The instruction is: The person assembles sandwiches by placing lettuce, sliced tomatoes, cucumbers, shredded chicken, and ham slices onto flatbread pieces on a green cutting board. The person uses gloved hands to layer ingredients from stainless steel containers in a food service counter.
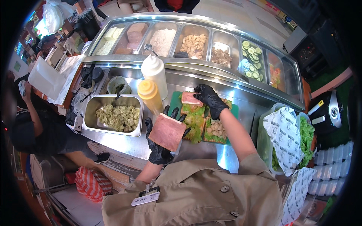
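Observation:
Both hands wear black gloves. My left hand (pixel 159 151) holds a stack of square ham slices (pixel 167 132) on its palm, with a white edge showing along the top. My right hand (pixel 210 99) grips the edge of another ham slice (pixel 192 99), which lies over lettuce at the upper left of a green cutting board (pixel 233 113). Below it on the board are bread slices topped with lettuce (pixel 195 124). To the right, one bread slice bears lettuce and pale chunks of filling (pixel 215 129). My right hand partly hides the food behind it.
A yellow squeeze bottle (pixel 150 96) and a white one (pixel 154 73) stand left of the board. Further left is a steel pan of chunky green-coated filling (pixel 118 117). Topping trays (pixel 193 42) line the glass-edged counter. A lettuce container (pixel 261 141) is at right. A co-worker (pixel 42 130) is at far left.

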`<state>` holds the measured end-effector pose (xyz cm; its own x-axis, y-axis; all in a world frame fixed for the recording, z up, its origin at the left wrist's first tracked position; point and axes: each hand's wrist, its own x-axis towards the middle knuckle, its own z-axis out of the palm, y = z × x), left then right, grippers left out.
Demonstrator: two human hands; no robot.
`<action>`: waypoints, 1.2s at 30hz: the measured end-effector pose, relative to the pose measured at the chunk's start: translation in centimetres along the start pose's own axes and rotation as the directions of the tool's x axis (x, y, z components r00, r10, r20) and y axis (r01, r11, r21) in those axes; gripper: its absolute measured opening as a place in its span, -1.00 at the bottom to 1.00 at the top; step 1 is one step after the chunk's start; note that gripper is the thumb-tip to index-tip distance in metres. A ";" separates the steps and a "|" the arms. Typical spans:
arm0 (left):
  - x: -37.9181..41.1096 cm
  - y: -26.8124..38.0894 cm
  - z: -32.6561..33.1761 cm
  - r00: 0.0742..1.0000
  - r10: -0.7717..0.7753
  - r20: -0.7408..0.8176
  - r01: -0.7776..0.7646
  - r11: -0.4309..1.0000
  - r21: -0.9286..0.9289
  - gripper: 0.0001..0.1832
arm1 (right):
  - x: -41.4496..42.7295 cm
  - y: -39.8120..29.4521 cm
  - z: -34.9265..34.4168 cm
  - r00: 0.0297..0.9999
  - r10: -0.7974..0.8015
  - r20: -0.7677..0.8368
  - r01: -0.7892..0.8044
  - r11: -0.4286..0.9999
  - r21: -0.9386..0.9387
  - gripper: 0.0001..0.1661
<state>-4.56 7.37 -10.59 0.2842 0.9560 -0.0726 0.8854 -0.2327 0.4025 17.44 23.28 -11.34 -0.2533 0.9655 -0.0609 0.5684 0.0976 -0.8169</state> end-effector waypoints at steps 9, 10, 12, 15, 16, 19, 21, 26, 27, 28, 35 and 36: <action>1.7 4.1 -0.3 0.952 -0.306 -0.025 -0.106 -0.252 -0.962 -0.82 | -3.6 -6.8 -1.4 0.964 -0.169 -0.207 -0.019 0.727 -0.686 -0.32; 1.5 4.1 -0.8 0.951 -0.309 0.018 -0.100 -0.360 -0.928 -0.82 | -4.0 -6.3 -1.4 0.918 -0.301 -0.260 0.050 0.737 -0.674 -0.38; 1.1 6.0 -5.7 0.943 -0.316 0.104 -0.099 -0.564 -0.820 -0.80 | -6.5 -8.7 -1.2 0.878 -0.408 -0.251 0.347 0.902 -0.256 -0.59; 2.1 2.1 -1.1 0.972 -0.129 -0.197 -0.204 -0.039 -0.978 -0.61 | -10.8 -10.2 1.2 0.870 -0.481 0.109 0.474 0.876 0.087 -0.67; 2.3 1.9 -0.8 0.969 -0.089 -0.229 -0.238 -0.107 -0.965 -0.56 | -11.9 -11.4 1.6 0.849 -0.508 0.145 0.509 0.860 0.038 -0.69; 2.6 4.2 -1.5 0.960 -0.154 -0.233 -0.264 -0.767 -0.585 -0.50 | -12.6 -11.6 1.9 0.893 -0.403 0.203 0.410 0.912 0.004 -0.77; 2.7 3.5 -0.2 0.923 -0.155 -0.353 -0.366 -0.643 -0.673 -0.48 | -12.6 -11.4 2.3 0.909 -0.380 0.170 0.372 0.925 0.074 -0.81; 2.0 4.5 -1.4 0.914 -0.213 -0.345 -0.390 -0.694 -0.605 -0.48 | -13.0 -11.6 2.5 0.893 -0.410 0.185 0.401 0.912 0.086 -0.89; 1.9 4.7 -1.9 0.933 -0.204 -0.296 -0.343 -0.751 -0.564 -0.49 | -13.1 -11.8 2.7 0.896 -0.403 0.188 0.403 0.914 0.039 -0.89; 1.7 5.0 -2.1 0.930 -0.262 -0.258 -0.367 -0.709 -0.602 -0.49 | -13.2 -12.0 2.9 0.898 -0.397 0.190 0.406 0.914 -0.007 -0.89; 1.2 5.6 -1.8 0.866 -0.482 -0.131 -0.421 -0.564 -0.711 -0.44 | -14.1 -13.1 2.9 0.872 -0.460 0.167 0.477 0.876 -0.073 -0.85; 1.1 5.6 -1.9 0.870 -0.476 -0.130 -0.407 -0.542 -0.735 -0.43 | -14.2 -13.0 2.8 0.867 -0.465 0.176 0.483 0.873 -0.070 -0.85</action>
<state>0.05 7.41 -6.69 -0.2219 0.9655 -0.1359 -0.8663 -0.1312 0.4820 11.44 7.67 -1.52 -0.6223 0.7494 0.2263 0.4284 0.5680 -0.7028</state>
